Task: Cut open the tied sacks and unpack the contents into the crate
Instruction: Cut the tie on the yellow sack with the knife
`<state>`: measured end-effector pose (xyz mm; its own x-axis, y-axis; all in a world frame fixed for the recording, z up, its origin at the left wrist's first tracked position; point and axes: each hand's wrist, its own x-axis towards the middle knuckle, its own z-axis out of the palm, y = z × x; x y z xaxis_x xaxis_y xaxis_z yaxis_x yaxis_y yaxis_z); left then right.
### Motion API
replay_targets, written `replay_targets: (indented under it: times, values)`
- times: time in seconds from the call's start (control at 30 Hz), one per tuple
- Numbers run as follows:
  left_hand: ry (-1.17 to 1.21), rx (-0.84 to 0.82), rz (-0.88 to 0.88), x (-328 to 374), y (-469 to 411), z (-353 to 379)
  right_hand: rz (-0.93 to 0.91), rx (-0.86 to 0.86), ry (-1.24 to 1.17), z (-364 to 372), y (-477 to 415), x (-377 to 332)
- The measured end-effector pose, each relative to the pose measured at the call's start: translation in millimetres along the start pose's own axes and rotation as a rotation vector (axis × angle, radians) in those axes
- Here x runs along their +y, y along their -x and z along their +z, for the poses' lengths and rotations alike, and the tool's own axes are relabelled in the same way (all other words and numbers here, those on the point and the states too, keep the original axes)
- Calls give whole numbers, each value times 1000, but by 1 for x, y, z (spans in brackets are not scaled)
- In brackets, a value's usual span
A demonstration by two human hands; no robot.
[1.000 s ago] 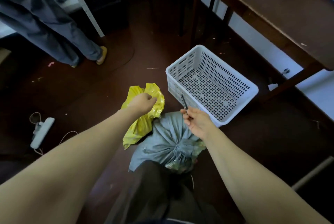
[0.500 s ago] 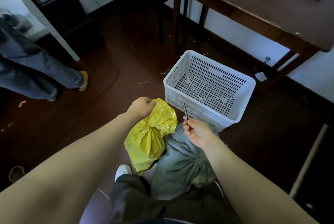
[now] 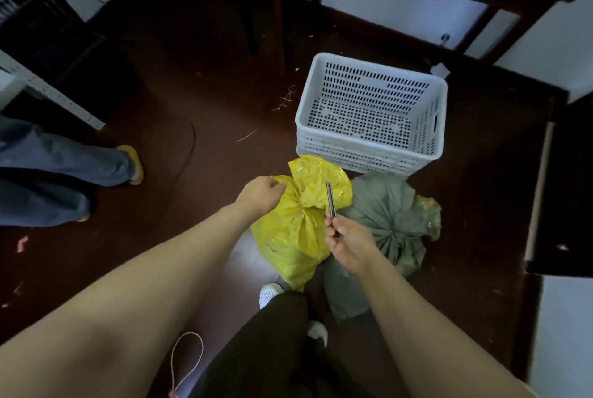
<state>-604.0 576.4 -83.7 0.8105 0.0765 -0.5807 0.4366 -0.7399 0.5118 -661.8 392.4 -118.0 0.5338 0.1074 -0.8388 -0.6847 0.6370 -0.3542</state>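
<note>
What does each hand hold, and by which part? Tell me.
The left hand pinches the yellow sack at its tied neck. The right hand grips a thin cutter by its lower end, tip up.

Two sacks: yellow sack [image 3: 288, 234], grey sack [image 3: 385, 214]; one crate [image 3: 369, 153]; one knife [image 3: 330, 200].

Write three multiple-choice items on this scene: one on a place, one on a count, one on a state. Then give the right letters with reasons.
1. Where does the white crate stand?
A. on the floor beyond the sacks
B. on the table
C. on a shelf

2. How many tied sacks are in view?
A. one
B. two
C. four

3. What state is the yellow sack in?
A. cut open
B. emptied flat
C. tied shut

Answers: 1 A, the crate sits on the dark floor past both sacks. 2 B, the yellow sack and the grey sack. 3 C, its neck is bunched while the left hand grips it and the right hand holds a slim cutter.
</note>
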Motion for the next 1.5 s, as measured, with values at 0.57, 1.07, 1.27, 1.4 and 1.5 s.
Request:
replay_targets:
  times: [0.57,1.07,1.27,1.4,1.5]
  values:
    - [-810,-440,628,-86,-154,115,-218,335,-304,-51,-153,100]
    - [-1532,-276,1280,-68,-390,220,-817,508,-100,-78,-449,48]
    - [-970,-82,1207,-72,-411,215,-851,314,-69,-53,-480,23]
    - [-1006,80,990,-67,-388,182,-912,194,-13,-41,-442,30]
    - [-964,300,909,-60,-382,153,-936,110,-70,-30,-429,31]
